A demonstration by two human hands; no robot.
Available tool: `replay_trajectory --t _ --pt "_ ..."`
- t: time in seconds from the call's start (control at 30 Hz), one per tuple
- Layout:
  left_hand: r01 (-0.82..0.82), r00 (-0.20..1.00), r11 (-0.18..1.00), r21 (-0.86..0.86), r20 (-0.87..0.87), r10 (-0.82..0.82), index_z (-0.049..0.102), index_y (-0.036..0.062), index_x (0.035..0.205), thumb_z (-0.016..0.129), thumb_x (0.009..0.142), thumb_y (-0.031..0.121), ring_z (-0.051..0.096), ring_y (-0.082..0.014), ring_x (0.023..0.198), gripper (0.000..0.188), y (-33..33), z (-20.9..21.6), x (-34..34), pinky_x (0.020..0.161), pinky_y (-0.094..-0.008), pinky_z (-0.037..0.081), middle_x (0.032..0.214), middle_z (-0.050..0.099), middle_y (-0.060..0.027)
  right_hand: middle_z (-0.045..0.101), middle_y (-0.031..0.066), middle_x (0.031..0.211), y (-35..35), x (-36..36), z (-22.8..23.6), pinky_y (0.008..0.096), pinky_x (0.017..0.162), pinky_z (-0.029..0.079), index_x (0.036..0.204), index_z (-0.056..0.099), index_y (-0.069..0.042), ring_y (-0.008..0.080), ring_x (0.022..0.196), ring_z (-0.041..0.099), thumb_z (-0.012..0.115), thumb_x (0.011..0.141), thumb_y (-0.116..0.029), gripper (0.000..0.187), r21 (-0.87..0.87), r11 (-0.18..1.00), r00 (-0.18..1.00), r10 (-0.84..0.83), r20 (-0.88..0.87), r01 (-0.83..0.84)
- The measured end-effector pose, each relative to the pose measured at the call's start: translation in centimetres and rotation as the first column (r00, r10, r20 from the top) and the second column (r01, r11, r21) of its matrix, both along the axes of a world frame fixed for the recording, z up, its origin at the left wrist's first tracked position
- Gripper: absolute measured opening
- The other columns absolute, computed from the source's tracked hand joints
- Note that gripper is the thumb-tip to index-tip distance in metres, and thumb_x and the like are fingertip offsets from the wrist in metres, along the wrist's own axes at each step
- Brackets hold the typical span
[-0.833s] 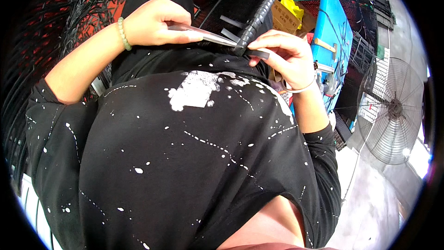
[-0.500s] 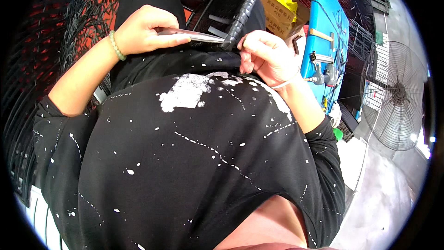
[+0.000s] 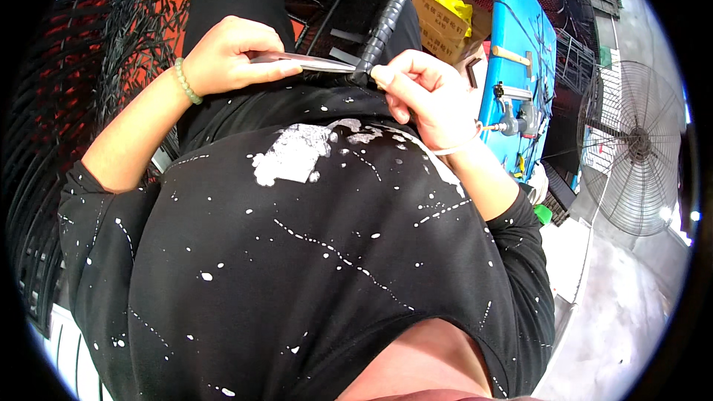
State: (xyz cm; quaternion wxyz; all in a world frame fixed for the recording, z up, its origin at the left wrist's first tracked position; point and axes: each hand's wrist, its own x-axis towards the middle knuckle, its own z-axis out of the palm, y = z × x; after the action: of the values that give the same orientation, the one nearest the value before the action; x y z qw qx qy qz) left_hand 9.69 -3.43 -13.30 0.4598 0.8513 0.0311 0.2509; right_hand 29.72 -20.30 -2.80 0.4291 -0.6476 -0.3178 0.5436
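My left hand (image 3: 232, 58) is closed around a slim silver metal tool (image 3: 319, 64), its thumb stretched along the tool. The tool's narrow tip reaches the lower end of a black tube (image 3: 386, 21) wrapped spirally in flat black strip. Whether it is scissors or a single blade I cannot tell. Just right of that end, my right hand (image 3: 431, 96) has thumb and forefinger pinched together. What lies in the pinch is hidden; the fingertips touch or nearly touch the tube's end. Two short dark strip ends (image 3: 347, 36) stick out left of the tube.
A cardboard box (image 3: 443, 26) with a yellow bag (image 3: 454, 6) stands beyond my right hand. Right of it, a blue board (image 3: 509, 22) bears a wooden-handled hammer (image 3: 512, 56) and a grey air tool (image 3: 520, 117). A large fan (image 3: 635, 148) stands far right. Black strips (image 3: 141, 37) pile up at left.
My right hand has moved slightly left, its thumb and forefinger now pinched at the tube's end. The tube and silver tool appear slightly farther left in view.
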Motion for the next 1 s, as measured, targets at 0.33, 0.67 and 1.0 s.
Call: replay_trajectory --t 0.33,0.67,1.0 --pt "0.016 1.0 1.0 0.005 0.008 -0.016 0.062 0.0001 0.071 0.073 0.075 0.015 0.05 -0.0177 0.049 0.019 0.1 -0.7 0.1 0.045 -0.029 0.036 0.059 0.053 -0.0066 0.054 -0.003 0.06 -0.3 -0.5 0.0 0.0166 0.041 0.031 0.077 0.058 -0.003 0.0016 0.045 0.043 0.067 0.086 -0.011 0.014 0.002 1.0 0.999 -0.022 0.033 0.022" --pt "-0.001 0.999 1.0 0.01 0.032 0.001 0.061 0.0008 0.069 0.074 0.076 0.017 0.049 -0.0199 0.049 0.022 0.3 -0.9 -0.4 0.045 -0.0306 0.036 0.058 0.051 -0.0076 0.051 -0.0028 0.058 1.2 0.4 0.4 0.0185 0.04 0.026 0.076 0.059 -0.001 0.0022 0.041 0.038 0.068 0.085 -0.014 0.018 -0.199 0.977 0.977 0.03 -0.213 -0.073" --pt "-0.015 1.0 1.0 -0.008 0.024 0.015 0.057 0.0019 0.064 0.073 0.077 0.021 0.045 -0.0212 0.047 0.028 0.3 -1.1 -0.4 0.044 -0.0323 0.032 0.055 0.046 -0.0081 0.06 0.0026 0.069 0.0 0.7 0.6 0.0167 0.038 0.03 0.089 0.065 0.001 0.0039 0.041 0.041 0.059 0.092 -0.023 0.025 -0.204 0.977 0.996 0.044 -0.082 -0.06"
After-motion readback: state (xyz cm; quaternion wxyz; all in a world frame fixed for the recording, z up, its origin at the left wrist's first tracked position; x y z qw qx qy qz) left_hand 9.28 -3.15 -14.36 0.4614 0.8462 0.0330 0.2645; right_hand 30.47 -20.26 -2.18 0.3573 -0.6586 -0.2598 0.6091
